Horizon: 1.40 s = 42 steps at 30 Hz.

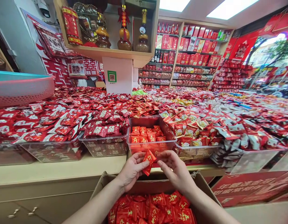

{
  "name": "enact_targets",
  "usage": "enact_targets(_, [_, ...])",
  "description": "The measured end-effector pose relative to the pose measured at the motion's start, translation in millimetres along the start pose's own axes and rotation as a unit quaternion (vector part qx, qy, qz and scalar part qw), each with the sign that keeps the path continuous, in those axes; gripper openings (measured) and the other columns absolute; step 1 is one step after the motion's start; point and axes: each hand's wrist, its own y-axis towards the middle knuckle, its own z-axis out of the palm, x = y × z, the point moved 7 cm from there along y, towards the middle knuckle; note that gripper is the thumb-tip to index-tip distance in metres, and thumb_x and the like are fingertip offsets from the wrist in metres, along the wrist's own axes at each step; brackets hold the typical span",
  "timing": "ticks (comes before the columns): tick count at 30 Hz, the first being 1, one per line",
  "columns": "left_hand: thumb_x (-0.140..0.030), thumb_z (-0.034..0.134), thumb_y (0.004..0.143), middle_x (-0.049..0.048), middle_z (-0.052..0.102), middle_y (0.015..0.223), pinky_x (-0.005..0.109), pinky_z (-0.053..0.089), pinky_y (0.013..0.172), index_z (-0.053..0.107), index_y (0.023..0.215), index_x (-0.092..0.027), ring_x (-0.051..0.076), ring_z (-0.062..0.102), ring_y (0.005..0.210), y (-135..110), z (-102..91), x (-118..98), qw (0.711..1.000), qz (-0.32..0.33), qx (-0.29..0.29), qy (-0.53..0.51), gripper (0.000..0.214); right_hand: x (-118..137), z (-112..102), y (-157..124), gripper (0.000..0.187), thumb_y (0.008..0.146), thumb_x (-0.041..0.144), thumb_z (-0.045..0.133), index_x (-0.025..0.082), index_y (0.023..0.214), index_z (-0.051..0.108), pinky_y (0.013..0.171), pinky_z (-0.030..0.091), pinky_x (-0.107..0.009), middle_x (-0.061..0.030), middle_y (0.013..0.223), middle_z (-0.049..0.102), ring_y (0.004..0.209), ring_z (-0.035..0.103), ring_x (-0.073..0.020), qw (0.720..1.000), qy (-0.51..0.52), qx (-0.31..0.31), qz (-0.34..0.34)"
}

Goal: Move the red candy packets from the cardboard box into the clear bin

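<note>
Between the thumb and fingers of my left hand (pixel 134 169) is a red candy packet (pixel 149 161) with gold characters, held tilted. My right hand (pixel 173 166) is just to the right of it, thumb and fingers apart, with nothing seen in them. Below both hands, a cardboard box (pixel 205 189) holds many similar red packets (pixel 155 208). Just beyond the hands stands a clear plastic bin (pixel 152 146), partly filled with red packets (pixel 147 135) standing in rows. Its front is partly hidden by my hands.
Clear bins heaped with wrapped sweets flank it, such as a left bin (pixel 104 147) and a right bin (pixel 197 152). A pink basket (pixel 24 90) rests on the left heap. Behind, a cabinet (pixel 125 55) with bottles overhangs a white QR-code panel (pixel 118 74).
</note>
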Motion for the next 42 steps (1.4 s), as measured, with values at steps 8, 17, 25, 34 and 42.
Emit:
enact_targets(8, [-0.020,0.069,0.057,0.0042,0.058,0.087,0.026,0.043,0.074,0.045,0.084,-0.014,0.013,0.056,0.080,-3,10.6,6,0.994,0.046,0.034,0.097,0.036,-22,6,3,0.021,0.072,0.037,0.053,0.018,0.079,0.048,0.057,0.041,-0.023,-0.0013,0.071,0.053,0.062,0.049,-0.0109,0.995,0.078,-0.002,0.070])
enact_targets(17, [-0.019,0.057,0.068,0.0058,0.053,0.099,0.029,0.039,0.082,0.046,0.102,-0.020,0.017,0.052,0.089,-24,37.4,-5,0.938,0.139,0.142,0.285,0.036,-40,26,-4,0.027,0.069,0.039,0.056,0.015,0.065,0.046,0.041,0.029,-0.017,0.0047,0.051,0.045,0.040,0.038,-0.0041,0.913,0.331,0.039,0.234])
enact_targets(25, [-0.016,0.060,0.065,0.0075,0.049,0.113,0.031,0.036,0.089,0.047,0.108,-0.020,0.020,0.047,0.102,-16,26.1,0,0.956,0.139,0.094,0.240,0.046,-37,21,-3,0.029,0.068,0.043,0.056,0.016,0.071,0.046,0.048,0.036,-0.019,0.0032,0.060,0.048,0.050,0.043,-0.0064,0.940,0.275,0.012,0.202])
enact_targets(34, [-0.017,0.062,0.063,0.0087,0.042,0.122,0.032,0.032,0.094,0.044,0.114,-0.021,0.021,0.041,0.110,-14,22.2,2,0.961,0.148,0.076,0.222,0.054,-36,19,-2,0.031,0.060,0.033,0.065,0.018,0.068,0.039,0.051,0.033,-0.020,0.0059,0.057,0.046,0.051,0.042,-0.0064,0.933,0.307,-0.008,0.190])
enact_targets(42, [-0.018,0.061,0.065,0.0092,0.040,0.124,0.032,0.035,0.092,0.042,0.115,-0.021,0.021,0.042,0.110,-15,25.1,1,0.965,0.142,0.082,0.205,0.054,-35,20,0,0.029,0.060,0.030,0.066,0.018,0.065,0.039,0.052,0.033,-0.020,0.0062,0.058,0.043,0.053,0.041,-0.0064,0.943,0.285,0.022,0.169])
